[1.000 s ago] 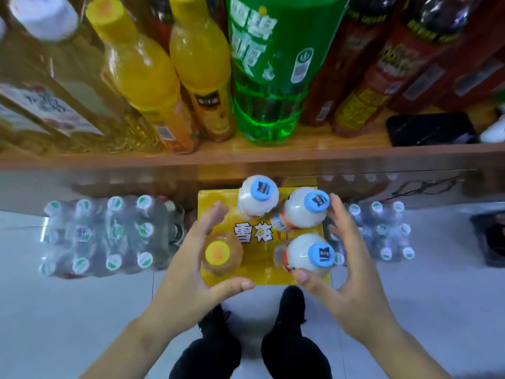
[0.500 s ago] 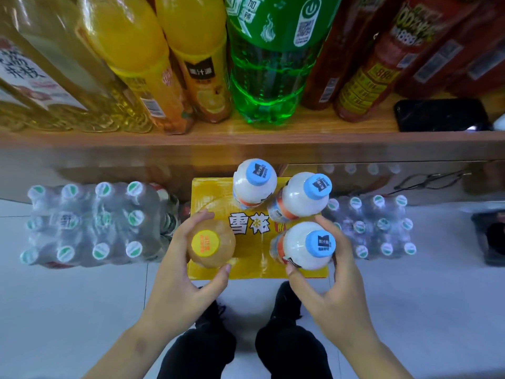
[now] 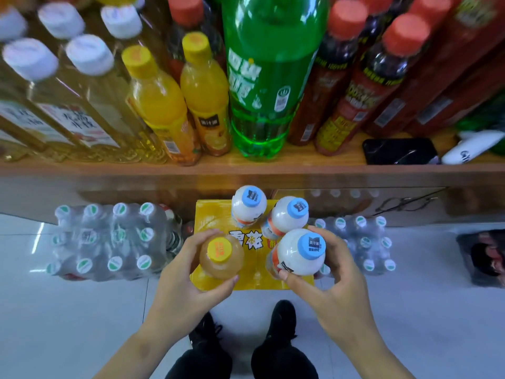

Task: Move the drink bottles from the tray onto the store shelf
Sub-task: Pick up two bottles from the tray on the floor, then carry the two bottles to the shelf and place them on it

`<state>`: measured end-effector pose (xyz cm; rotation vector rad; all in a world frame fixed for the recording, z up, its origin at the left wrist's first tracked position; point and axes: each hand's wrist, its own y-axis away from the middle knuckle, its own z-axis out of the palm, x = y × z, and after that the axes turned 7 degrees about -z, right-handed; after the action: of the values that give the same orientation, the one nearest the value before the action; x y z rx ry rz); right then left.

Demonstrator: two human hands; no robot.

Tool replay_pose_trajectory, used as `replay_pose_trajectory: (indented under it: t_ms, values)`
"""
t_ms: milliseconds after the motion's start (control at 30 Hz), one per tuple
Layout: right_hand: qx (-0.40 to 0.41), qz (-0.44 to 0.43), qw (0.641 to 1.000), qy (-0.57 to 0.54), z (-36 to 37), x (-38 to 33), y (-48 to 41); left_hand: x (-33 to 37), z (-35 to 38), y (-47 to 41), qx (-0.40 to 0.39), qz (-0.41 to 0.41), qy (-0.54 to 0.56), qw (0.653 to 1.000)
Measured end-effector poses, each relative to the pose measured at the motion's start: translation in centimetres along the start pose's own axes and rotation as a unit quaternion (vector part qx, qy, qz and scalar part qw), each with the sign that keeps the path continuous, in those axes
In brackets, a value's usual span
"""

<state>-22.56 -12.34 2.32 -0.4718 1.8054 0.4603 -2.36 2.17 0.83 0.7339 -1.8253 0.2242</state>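
A yellow tray (image 3: 211,214) lies on the floor below the wooden shelf (image 3: 273,166). My left hand (image 3: 180,280) is wrapped around an amber bottle with a yellow cap (image 3: 220,255) at the tray's front left. My right hand (image 3: 336,280) grips a white bottle with a blue cap (image 3: 299,254) at the front right; it looks lifted a little. Two more white blue-capped bottles (image 3: 248,203) (image 3: 287,217) stand at the tray's back.
The shelf holds orange juice bottles (image 3: 164,105), a big green bottle (image 3: 267,77), dark red-capped bottles (image 3: 369,86) and pale white-capped ones (image 3: 68,86). A black phone (image 3: 399,150) lies on its right. Shrink-wrapped water packs (image 3: 109,239) (image 3: 360,242) flank the tray.
Both hands have closed around their bottles: left on the amber one, right on the front white one. The view has tilted up, showing more of the shelf.
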Motion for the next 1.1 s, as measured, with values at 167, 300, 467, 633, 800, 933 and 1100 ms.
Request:
replay_pose_trajectory:
  t_ms: [167, 300, 467, 633, 800, 933, 1100]
  values:
    - [-0.014, -0.018, 1.0, -0.012, -2.2, -6.3, -1.0, 6.0, -2.3, 0.3, 0.022, 0.032, 0.02, 0.999]
    - [-0.011, -0.036, 0.999, -0.038, -4.3, -12.0, -2.3, 11.8, -4.2, -0.2, 0.033, 0.072, 0.046, 0.996]
    - [-0.008, -0.09, 0.992, -0.084, -6.8, -20.2, -4.4, 19.7, -7.1, -1.2, 0.034, 0.124, 0.046, 0.991]
    - [-0.009, -0.148, 0.986, -0.083, -9.1, -28.0, -6.1, 27.4, -9.7, -2.1, 0.022, 0.141, 0.1, 0.985]
    - [-0.028, -0.197, 0.977, -0.072, -11.5, -35.4, -7.5, 35.3, -12.4, -2.3, 0.017, 0.182, 0.124, 0.975]
    - [-0.071, -0.207, 0.972, -0.089, -13.3, -39.9, -8.6, 39.9, -14.3, -1.9, 0.013, 0.198, 0.159, 0.967]
    - [-0.102, -0.22, 0.963, -0.119, -14.5, -44.0, -9.5, 44.4, -16.1, -1.0, 0.009, 0.228, 0.153, 0.961]
